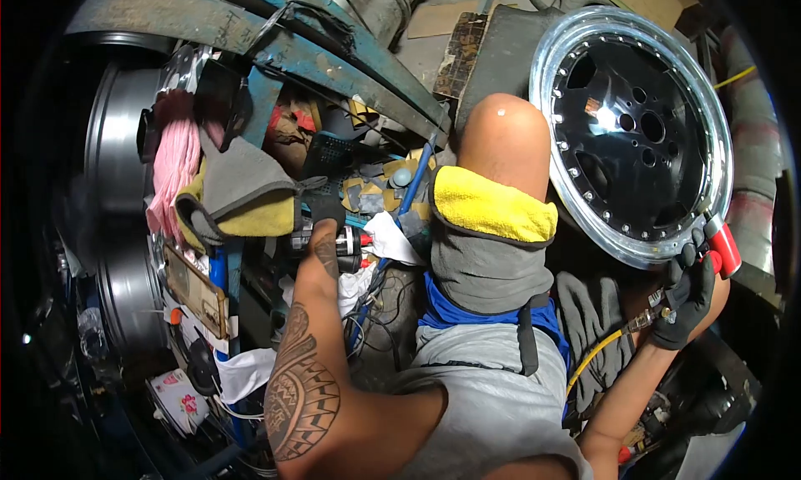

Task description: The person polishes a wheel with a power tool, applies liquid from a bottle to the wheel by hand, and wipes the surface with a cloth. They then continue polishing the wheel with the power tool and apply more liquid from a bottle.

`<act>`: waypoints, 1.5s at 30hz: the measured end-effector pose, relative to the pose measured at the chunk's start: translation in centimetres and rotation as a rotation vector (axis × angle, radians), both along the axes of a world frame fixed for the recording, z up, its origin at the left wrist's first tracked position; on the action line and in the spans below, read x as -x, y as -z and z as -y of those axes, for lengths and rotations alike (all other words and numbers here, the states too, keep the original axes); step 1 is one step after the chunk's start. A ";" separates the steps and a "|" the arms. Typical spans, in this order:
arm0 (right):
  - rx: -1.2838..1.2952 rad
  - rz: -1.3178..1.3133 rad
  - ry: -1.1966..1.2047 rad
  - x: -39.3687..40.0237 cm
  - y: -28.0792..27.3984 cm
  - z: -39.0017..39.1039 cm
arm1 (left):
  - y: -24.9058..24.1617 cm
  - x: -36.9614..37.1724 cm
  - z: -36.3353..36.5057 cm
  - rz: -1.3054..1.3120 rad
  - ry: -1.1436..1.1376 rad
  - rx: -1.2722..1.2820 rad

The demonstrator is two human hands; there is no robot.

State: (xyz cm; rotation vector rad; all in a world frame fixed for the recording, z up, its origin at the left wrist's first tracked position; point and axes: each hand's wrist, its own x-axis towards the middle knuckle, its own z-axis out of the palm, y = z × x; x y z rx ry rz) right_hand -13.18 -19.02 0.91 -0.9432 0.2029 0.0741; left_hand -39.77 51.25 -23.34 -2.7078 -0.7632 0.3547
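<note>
My right hand (pixel 688 292), in a dark glove, is closed around a red and black air tool (pixel 722 245) at the lower right edge of a wheel rim. A yellow hose (pixel 594 355) runs to the tool's metal fitting. The wheel (pixel 634 133) has a black face and a polished lip ringed with bolts, and leans beside my bare knee. My left hand (pixel 324 208), also dark-gloved, reaches in among clutter by a grey and yellow cloth (pixel 242 188); its fingers are mostly hidden. A yellow and grey towel (pixel 494 209) lies over my thigh.
Metal rims (pixel 125 138) stand at the left beside pink cloth strips (pixel 173 167). A blue metal frame (pixel 350 58) crosses the top. Between my arm and leg are sandpaper pieces (pixel 367 198), white rags (pixel 392 238) and black cables (pixel 380 317). A grey cloth (pixel 591 330) hangs near my right thigh.
</note>
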 end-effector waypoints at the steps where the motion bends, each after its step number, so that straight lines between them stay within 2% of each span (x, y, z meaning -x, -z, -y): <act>1: -0.023 -0.022 -0.017 -0.1 0.5 0.5 | 0.7 -0.7 0.2 -0.058 -0.027 -0.017; 2: 0.000 -0.031 -0.004 0.0 0.5 0.6 | 0.9 -0.8 0.3 -0.115 -0.058 -0.039; 5: 0.051 -0.015 -0.007 0.0 -0.2 0.1 | 0.6 -2.4 0.3 -0.226 -0.261 0.164; 6: 0.070 0.005 -0.036 0.2 -0.4 0.3 | 0.5 -2.5 0.1 -0.137 -0.302 0.184; 7: 0.235 0.006 0.132 0.3 -2.5 -2.4 | 0.2 -2.1 -0.4 -0.042 -0.347 0.205; 8: 0.244 0.029 0.147 0.6 -2.9 -2.7 | -0.1 -1.7 -0.8 0.056 -0.387 0.226; 10: 0.124 0.204 0.005 0.6 -0.4 -0.4 | -2.8 -1.9 0.7 0.221 -0.395 0.216; 11: 0.109 0.190 0.065 0.4 -1.3 -1.3 | -4.9 -2.2 2.1 0.288 -0.323 0.174; 12: 0.328 0.221 0.104 0.5 -3.5 -2.8 | -7.7 -2.7 4.2 0.366 -0.221 0.133; 14: 0.369 0.225 0.140 0.1 -4.3 -2.9 | -11.3 -4.1 7.4 0.546 -0.030 0.116; 15: 0.425 0.216 0.177 0.1 -4.3 -2.6 | -8.9 -3.8 7.0 0.687 0.119 0.116; 16: 0.482 0.204 0.214 0.0 -4.4 -2.2 | -8.2 -4.6 8.0 0.784 0.163 0.290; 17: 0.574 0.260 0.253 0.0 -5.1 -2.4 | -9.4 -5.8 10.9 0.853 0.249 0.274; 18: 0.666 0.312 0.299 0.0 -5.8 -2.5 | -12.1 -7.6 13.8 0.867 0.453 0.190; 19: 0.282 0.220 0.111 0.4 -4.5 -2.0 | -14.9 -9.4 17.6 0.970 0.446 0.443; 20: -0.082 0.055 -0.019 0.8 -3.3 -1.5 | -17.2 -11.1 20.5 1.058 0.463 0.546; 21: -0.481 -0.012 -0.268 0.5 0.4 -0.2 | -19.3 -13.1 23.6 1.166 0.471 0.599; 22: -0.201 -0.038 -0.207 0.5 -1.3 -0.6 | -21.8 -14.7 26.7 1.275 0.473 0.642; 24: -0.350 -0.042 -0.179 1.2 -5.0 -0.8 | -25.5 -17.3 33.1 1.456 0.508 0.720; 25: -0.424 -0.035 -0.169 1.3 -5.0 -0.6 | -26.7 -18.3 36.1 1.495 0.538 0.787; 26: -0.500 -0.027 -0.181 1.4 -4.7 -0.4 | -27.5 -19.3 39.3 1.494 0.583 0.886; 27: -0.473 -0.023 -0.168 1.4 -4.6 -0.3 | -27.8 -20.1 42.3 1.363 0.649 1.037; 28: -0.416 -0.027 -0.138 1.4 -4.3 -0.2 | -27.8 -21.0 45.1 1.152 0.700 1.244; 29: -0.389 -0.033 -0.135 1.4 -4.1 0.0 | -27.0 -20.5 46.9 0.828 0.677 1.407; 30: -0.358 -0.042 -0.135 1.3 -3.9 0.0 | -31.0 -22.0 50.9 0.710 1.008 1.367; 31: -0.348 -0.043 -0.124 1.3 -3.0 0.0 | -29.7 -22.2 53.2 0.644 1.015 1.503; 32: -0.274 -0.026 -0.090 1.6 -3.6 0.2 | -30.5 -22.0 55.4 0.556 0.975 1.458; 35: -0.185 0.021 -0.033 1.8 -3.1 0.4 | -29.0 -22.2 56.8 0.659 1.044 1.340; 38: -0.156 -0.049 0.054 2.3 -4.0 0.7 | -28.7 -20.8 57.1 0.638 1.024 1.364; 42: -0.103 -0.094 0.086 2.7 -4.9 1.2 | -27.8 -20.0 57.3 0.733 1.009 1.389; 45: -0.130 -0.081 0.092 2.8 -4.8 1.2 | -28.3 -19.6 57.3 0.667 0.956 1.392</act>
